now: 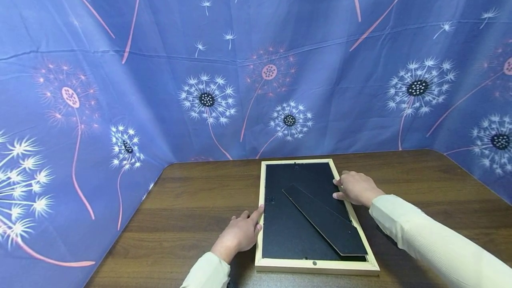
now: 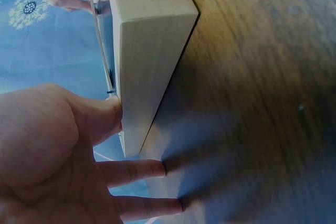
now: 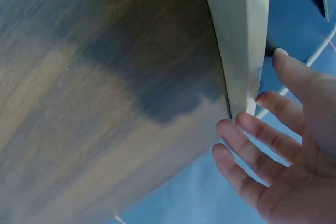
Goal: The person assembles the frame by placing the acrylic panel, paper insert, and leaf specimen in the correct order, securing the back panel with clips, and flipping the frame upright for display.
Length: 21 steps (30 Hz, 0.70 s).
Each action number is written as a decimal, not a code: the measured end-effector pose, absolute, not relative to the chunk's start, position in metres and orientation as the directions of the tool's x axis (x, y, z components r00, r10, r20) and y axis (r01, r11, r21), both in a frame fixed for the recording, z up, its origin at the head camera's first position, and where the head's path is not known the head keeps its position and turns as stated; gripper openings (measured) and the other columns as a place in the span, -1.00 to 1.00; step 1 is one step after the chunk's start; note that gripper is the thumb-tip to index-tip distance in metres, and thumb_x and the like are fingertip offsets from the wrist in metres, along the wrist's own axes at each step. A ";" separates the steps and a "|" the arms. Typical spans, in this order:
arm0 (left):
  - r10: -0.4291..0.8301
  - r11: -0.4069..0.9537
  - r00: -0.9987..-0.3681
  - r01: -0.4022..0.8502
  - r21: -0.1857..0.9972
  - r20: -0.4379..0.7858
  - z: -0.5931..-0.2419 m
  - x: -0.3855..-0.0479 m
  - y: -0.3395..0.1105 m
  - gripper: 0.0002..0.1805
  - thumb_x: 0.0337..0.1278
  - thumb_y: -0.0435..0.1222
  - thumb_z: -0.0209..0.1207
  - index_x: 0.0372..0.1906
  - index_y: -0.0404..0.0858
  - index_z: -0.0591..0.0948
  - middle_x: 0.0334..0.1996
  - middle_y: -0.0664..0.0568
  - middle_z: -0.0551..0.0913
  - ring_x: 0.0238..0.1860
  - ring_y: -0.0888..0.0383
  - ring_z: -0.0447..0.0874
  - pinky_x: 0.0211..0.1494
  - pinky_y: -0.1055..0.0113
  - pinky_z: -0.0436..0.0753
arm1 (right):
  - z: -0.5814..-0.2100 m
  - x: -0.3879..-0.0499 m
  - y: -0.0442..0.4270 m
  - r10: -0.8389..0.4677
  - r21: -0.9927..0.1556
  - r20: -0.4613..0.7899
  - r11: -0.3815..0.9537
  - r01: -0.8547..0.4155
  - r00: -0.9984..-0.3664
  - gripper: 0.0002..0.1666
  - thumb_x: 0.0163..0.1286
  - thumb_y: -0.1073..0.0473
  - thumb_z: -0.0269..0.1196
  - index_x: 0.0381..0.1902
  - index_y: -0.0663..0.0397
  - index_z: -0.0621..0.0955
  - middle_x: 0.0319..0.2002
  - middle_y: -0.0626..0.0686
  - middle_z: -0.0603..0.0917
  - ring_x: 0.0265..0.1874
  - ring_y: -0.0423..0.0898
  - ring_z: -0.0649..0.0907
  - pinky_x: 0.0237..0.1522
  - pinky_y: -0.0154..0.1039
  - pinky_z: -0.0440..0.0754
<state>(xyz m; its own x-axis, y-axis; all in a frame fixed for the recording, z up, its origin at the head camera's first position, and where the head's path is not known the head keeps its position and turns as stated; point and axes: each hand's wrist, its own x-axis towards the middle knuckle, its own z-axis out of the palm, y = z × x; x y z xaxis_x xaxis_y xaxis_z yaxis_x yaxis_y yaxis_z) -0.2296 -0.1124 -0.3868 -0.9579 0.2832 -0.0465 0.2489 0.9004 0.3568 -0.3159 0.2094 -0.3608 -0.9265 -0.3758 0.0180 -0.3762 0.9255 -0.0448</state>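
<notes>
A picture frame with a pale wooden border lies back side up on the table. Across its black backing board a black stand flap slants toward the lower right corner. My left hand rests at the left border; in the left wrist view its thumb touches the frame's edge, other fingers extended by the table. At the right border is my right hand, thumb and index over the edge near the backing. The right wrist view shows that hand with its fingers relaxed beside the border.
The brown wooden table extends on both sides of the frame. A blue cloth with dandelion prints hangs behind it and along the sides.
</notes>
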 end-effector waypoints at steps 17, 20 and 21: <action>0.232 0.916 -0.970 0.194 0.350 -0.068 -0.388 -0.225 -0.110 -0.48 0.50 -0.22 0.08 0.48 -0.08 0.40 0.30 -0.42 0.46 0.26 -0.57 0.41 0.02 -0.53 0.51 | -0.380 -0.315 0.219 -0.423 -0.088 0.086 0.899 -0.430 -0.902 -0.45 0.39 0.03 0.36 0.13 0.39 0.66 -0.01 0.45 0.61 -0.24 0.22 0.69 -0.23 0.11 0.67; 0.224 0.918 -0.971 0.184 0.352 -0.078 -0.388 -0.224 -0.109 -0.48 0.50 -0.21 0.08 0.48 -0.08 0.40 0.31 -0.41 0.46 0.27 -0.57 0.40 0.04 -0.53 0.50 | -0.383 -0.315 0.224 -0.397 -0.196 0.069 0.894 -0.402 -0.915 -0.39 0.39 0.05 0.37 0.21 0.41 0.59 -0.05 0.38 0.59 -0.29 0.15 0.66 -0.25 0.09 0.65; 0.222 0.918 -0.972 0.180 0.352 -0.080 -0.387 -0.224 -0.109 -0.48 0.50 -0.21 0.08 0.48 -0.08 0.40 0.31 -0.41 0.45 0.27 -0.57 0.39 0.05 -0.52 0.49 | -0.384 -0.315 0.225 -0.381 -0.234 0.054 0.894 -0.383 -0.923 -0.36 0.39 0.05 0.36 0.25 0.41 0.57 -0.02 0.39 0.58 -0.24 0.19 0.66 -0.21 0.12 0.65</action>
